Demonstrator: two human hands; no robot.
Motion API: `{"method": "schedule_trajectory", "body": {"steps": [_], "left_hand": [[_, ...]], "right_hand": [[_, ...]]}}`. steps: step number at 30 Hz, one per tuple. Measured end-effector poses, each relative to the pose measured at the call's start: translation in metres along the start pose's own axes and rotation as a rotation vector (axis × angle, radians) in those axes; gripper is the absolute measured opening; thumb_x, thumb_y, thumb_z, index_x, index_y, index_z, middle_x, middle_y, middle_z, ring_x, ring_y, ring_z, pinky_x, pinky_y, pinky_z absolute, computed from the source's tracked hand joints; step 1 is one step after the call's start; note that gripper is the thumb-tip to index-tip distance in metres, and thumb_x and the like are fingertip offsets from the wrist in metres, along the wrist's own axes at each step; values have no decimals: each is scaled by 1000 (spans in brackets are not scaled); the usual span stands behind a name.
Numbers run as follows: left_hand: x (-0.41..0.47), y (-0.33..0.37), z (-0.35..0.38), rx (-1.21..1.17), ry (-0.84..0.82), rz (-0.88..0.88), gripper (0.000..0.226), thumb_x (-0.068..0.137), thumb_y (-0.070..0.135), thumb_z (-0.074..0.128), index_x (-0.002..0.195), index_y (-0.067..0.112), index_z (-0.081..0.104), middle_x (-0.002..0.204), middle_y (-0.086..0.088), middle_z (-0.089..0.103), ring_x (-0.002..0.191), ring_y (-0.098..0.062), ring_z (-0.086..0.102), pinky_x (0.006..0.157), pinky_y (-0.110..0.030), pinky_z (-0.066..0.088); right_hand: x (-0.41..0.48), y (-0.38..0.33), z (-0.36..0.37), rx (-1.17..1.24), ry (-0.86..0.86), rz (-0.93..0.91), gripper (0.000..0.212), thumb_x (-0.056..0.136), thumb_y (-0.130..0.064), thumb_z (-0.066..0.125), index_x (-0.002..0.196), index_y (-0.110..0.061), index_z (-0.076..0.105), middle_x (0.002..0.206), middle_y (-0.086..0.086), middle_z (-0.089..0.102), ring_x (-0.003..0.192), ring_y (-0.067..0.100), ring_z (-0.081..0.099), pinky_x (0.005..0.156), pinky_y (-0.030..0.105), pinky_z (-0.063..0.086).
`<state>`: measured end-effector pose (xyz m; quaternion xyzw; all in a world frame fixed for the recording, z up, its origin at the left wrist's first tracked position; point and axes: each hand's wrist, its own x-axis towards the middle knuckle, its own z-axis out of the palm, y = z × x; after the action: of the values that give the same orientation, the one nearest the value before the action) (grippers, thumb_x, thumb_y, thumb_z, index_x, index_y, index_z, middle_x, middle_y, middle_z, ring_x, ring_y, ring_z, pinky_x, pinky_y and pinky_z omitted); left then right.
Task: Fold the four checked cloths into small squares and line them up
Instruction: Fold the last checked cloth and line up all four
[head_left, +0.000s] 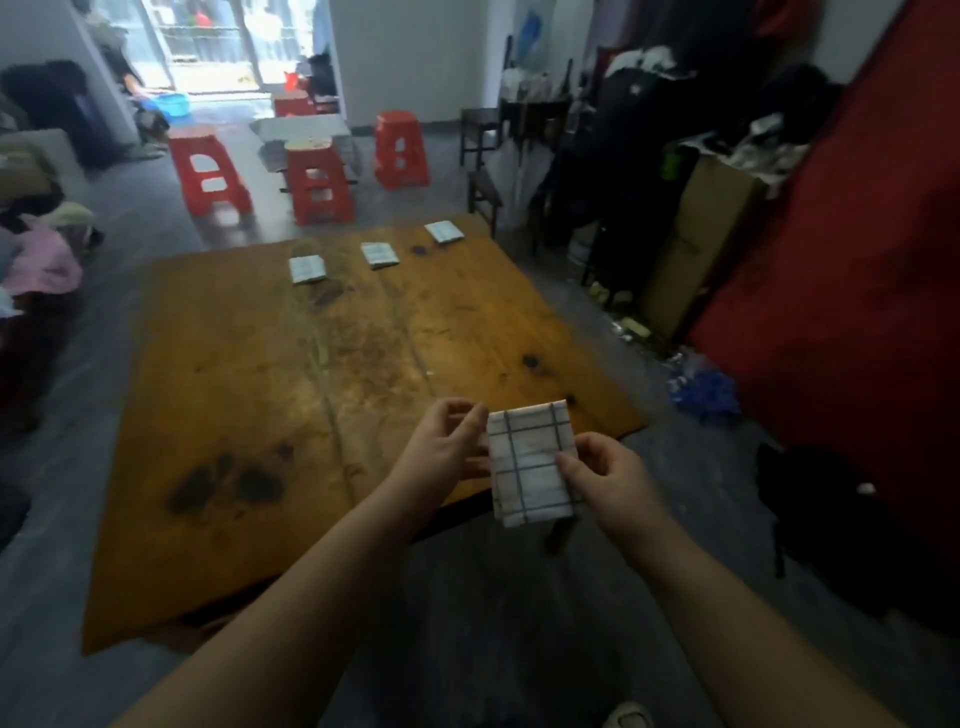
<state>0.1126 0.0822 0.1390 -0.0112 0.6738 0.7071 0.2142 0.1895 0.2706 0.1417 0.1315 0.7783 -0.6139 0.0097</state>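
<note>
Left hand (447, 447) and right hand (602, 467) pinching fourth checked cloth (532, 462) at lower centre, likely squaring its fold | three folded cloths (382, 254) lining tabletop's (260, 389) far edge, awaiting it

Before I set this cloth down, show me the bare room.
Bare wood: left of the left folded cloth up to the table edge, and the wide middle this side of the row. Crowded: the right folded cloth sits by the far corner; gaps beside the middle folded cloth are narrow.
</note>
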Motion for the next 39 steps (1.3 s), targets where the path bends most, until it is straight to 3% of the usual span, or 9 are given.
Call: {"method": "schedule_trajectory", "body": {"steps": [4, 10, 13, 17, 19, 22, 33, 36, 39], "left_hand": [[25, -8, 101, 47, -281, -200, 31, 97, 34, 61, 119, 14, 61, 114, -14, 70, 102, -29, 72, 87, -49, 60], [78, -7, 276, 287, -405, -40, 10, 96, 18, 64, 104, 15, 69, 95, -3, 75, 84, -16, 74, 71, -32, 60], [106, -10, 365, 321, -468, -47, 8, 96, 18, 65, 101, 14, 70, 92, -5, 76, 81, -20, 74, 71, -35, 60], [136, -21, 465, 373, -541, -14, 7, 96, 15, 65, 94, 14, 71, 79, -1, 75, 71, -13, 69, 65, -28, 55], [153, -27, 500, 402, -554, -15, 8, 96, 15, 65, 94, 13, 72, 83, -6, 75, 73, -17, 67, 70, -36, 58], [188, -32, 539, 417, -561, -20, 11, 96, 16, 65, 99, 8, 72, 91, -18, 74, 74, -23, 65, 73, -38, 57], [416, -5, 614, 230, -436, -96, 17, 96, 11, 64, 99, -5, 69, 67, -7, 57, 59, -18, 53, 56, -25, 51], [495, 28, 622, 204, -433, -87, 11, 95, 12, 65, 93, 3, 71, 70, -2, 67, 65, -17, 63, 65, -31, 57], [565, 66, 621, 175, -407, -69, 9, 95, 12, 65, 90, 7, 70, 76, -3, 71, 70, -18, 67, 72, -40, 59]], "right_hand": [[5, 36, -88, 123, 201, 16, 13, 98, -23, 62, 109, -19, 66, 103, 1, 75, 95, 15, 72, 76, 32, 58], [10, 90, -247, 189, 446, 18, 9, 99, -13, 59, 99, -15, 67, 86, 3, 75, 80, 8, 72, 68, 23, 55], [8, 115, -328, 162, 513, 70, 11, 100, -11, 57, 95, -15, 67, 88, 5, 73, 79, 12, 70, 70, 23, 55], [14, 153, -414, 103, 601, 143, 14, 98, -10, 61, 90, -19, 68, 92, 7, 74, 90, 26, 70, 85, 40, 54], [23, 168, -445, 76, 634, 193, 10, 97, -11, 62, 90, -15, 68, 91, 10, 74, 91, 30, 70, 86, 47, 54], [49, 184, -479, 80, 670, 246, 10, 96, -10, 64, 89, -16, 68, 90, 11, 73, 87, 28, 70, 87, 52, 55], [274, 175, -586, -26, 611, 250, 8, 96, -15, 65, 99, -15, 72, 97, 2, 75, 95, 20, 70, 92, 42, 56], [362, 157, -610, -1, 598, 235, 9, 96, -14, 65, 100, -16, 73, 97, 4, 76, 95, 23, 72, 93, 48, 56], [445, 128, -624, 33, 584, 203, 12, 96, -13, 65, 95, -23, 69, 94, 2, 75, 90, 17, 72, 86, 39, 58]]}}
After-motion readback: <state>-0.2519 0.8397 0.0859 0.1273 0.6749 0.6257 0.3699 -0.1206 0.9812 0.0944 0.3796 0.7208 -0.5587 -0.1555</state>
